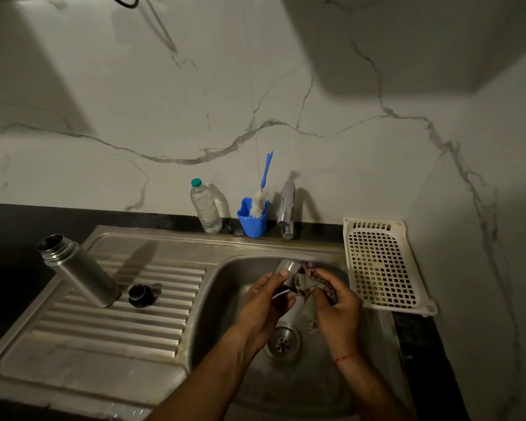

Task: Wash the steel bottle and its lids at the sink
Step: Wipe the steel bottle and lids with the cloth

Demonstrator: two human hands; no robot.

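Steel bottle [79, 273] stands at 9 o'clock. Our left hand [263, 305] grips 1 lid [289, 265], right hand [337, 305] clutches cloth [308, 285]; we should rotate while scrubbing.

No words, numbers or signs can be read here. The clear plastic bottle [206, 208] has no label that can be made out. The steel bottle [79, 273] looks plain, and the picture is too dark to show any small print.
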